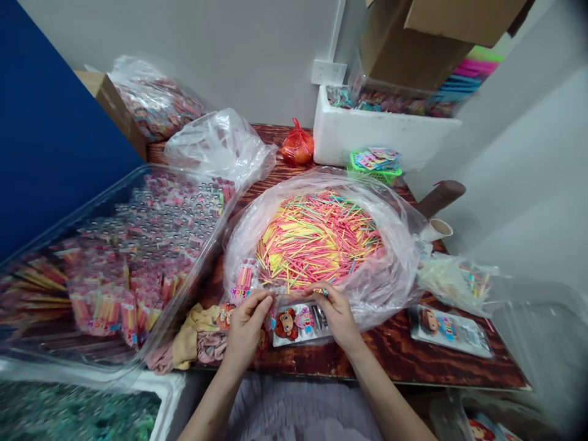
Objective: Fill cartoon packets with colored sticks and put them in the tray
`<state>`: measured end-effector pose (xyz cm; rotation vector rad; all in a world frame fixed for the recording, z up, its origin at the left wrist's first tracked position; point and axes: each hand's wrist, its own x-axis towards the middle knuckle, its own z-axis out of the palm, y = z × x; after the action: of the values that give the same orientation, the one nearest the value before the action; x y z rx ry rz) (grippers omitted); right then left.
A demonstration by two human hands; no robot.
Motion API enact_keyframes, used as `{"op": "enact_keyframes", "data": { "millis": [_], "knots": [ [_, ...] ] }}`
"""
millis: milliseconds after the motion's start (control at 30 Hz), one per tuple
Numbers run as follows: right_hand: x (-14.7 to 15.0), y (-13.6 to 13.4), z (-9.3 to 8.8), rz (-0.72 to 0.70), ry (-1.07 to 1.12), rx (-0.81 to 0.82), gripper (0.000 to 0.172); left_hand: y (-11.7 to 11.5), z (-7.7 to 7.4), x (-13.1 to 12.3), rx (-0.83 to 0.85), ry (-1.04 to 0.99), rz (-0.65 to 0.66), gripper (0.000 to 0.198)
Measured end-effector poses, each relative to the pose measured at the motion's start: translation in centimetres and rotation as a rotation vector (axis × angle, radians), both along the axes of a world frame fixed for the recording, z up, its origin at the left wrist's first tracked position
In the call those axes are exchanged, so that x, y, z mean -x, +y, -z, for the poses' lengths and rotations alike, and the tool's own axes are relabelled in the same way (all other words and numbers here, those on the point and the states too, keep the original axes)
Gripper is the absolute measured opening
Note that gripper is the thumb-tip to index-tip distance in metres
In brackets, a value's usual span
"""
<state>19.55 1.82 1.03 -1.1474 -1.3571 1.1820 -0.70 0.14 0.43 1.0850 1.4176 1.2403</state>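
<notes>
My left hand [250,321] is closed in a pinch on what looks like a small clear plastic packet [272,311], mostly hidden by the fingers. Facing it, my right hand [334,312] is closed round a few thin coloured candy sticks [320,292], whose ends show at the fingers. Just beyond both hands lies a large open plastic bag [395,269] heaped with loose pink, yellow and green sticks [321,236]. A filled packet of pink sticks [245,278] rests at the bag's near left edge. Flat printed pouches [294,324] lie under the hands.
On the left stands a clear tray [202,269] full of filled packets. Crumpled cloths [199,337] lie beside it. A white foam box [367,128], a green basket [376,171], a brown bottle [441,197] and a paper cup [436,230] stand behind and to the right.
</notes>
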Motion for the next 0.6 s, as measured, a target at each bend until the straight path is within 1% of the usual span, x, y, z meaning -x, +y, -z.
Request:
{"op": "enact_keyframes", "data": {
  "millis": [200, 333, 433, 600],
  "knots": [
    [0.19, -0.07, -0.19, -0.003, 0.005, -0.006, 0.015, 0.2, -0.11, 0.01, -0.063, 0.027, 0.019, 0.017],
    [0.29, -0.02, -0.17, -0.003, -0.004, 0.003, 0.015, 0.19, 0.19, 0.16, -0.084, 0.053, 0.069, 0.017],
    [0.33, -0.09, 0.05, -0.01, 0.002, 0.006, 0.015, 0.06, 0.46, 0.1, -0.103, 0.058, 0.082, 0.015],
    [0.48, 0.03, 0.2, -0.01, 0.061, 0.03, 0.013, -0.26, 0.43, -0.18, -0.13, 0.05, 0.115, 0.014]
  ]
}}
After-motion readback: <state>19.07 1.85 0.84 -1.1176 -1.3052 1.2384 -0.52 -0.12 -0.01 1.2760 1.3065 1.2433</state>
